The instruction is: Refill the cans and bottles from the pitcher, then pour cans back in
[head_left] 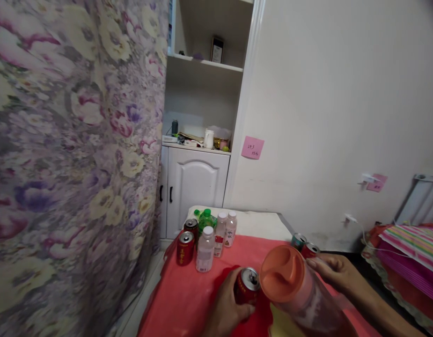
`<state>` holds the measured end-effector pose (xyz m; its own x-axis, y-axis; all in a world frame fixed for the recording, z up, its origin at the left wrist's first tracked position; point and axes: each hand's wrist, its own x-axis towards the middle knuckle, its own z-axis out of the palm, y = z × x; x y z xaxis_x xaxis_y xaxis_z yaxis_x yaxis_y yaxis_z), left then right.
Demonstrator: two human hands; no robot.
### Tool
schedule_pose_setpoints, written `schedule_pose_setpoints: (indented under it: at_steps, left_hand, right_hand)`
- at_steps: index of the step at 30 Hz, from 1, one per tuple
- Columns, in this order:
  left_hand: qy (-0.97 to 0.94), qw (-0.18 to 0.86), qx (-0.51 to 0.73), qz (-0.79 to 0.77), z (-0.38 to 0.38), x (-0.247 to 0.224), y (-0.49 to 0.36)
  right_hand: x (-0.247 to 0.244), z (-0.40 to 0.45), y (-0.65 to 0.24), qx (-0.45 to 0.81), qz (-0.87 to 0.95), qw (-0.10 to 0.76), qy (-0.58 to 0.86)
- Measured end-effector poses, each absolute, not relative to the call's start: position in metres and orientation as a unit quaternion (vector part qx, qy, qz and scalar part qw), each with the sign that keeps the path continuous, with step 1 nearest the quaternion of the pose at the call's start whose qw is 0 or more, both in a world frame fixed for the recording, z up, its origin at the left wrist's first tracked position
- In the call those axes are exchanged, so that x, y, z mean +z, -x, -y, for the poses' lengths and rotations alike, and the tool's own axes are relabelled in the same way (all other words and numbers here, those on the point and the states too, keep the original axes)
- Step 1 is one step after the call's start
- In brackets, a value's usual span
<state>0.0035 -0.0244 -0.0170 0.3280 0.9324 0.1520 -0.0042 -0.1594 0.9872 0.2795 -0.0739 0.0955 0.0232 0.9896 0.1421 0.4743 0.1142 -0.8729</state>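
Note:
My left hand is wrapped round a dark red can with its top facing up, low in the middle of the head view. Just right of that can stands a clear pitcher with an orange lid. Behind the pitcher, my right hand has its thumb and fingers at a red can, beside a teal can. At the left of the red cloth are a red can, a darker can, clear bottles with white caps and a green bottle.
The red cloth covers a table against the white wall. A floral curtain hangs at the left, next to a white cabinet with shelves. Striped and pink bedding lies at the right.

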Motion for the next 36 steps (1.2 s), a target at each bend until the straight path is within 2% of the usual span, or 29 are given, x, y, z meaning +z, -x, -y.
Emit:
schedule_pose_setpoints:
  at_steps: [8,18,36]
  left_hand:
    - [-0.625,0.516,0.432,-0.395,0.024,-0.013,-0.003]
    - [-0.631,0.514,0.439,-0.381,0.022,-0.022,-0.004]
    - [-0.619,0.527,0.439,-0.383,0.025,-0.008,-0.001]
  right_hand:
    - [0.096,0.074,-0.279,0.311,0.617,0.424,0.586]
    - [0.101,0.075,-0.277,0.313,0.633,0.391,0.590]
    - [0.108,0.074,-0.276,0.296,0.641,0.385,0.595]
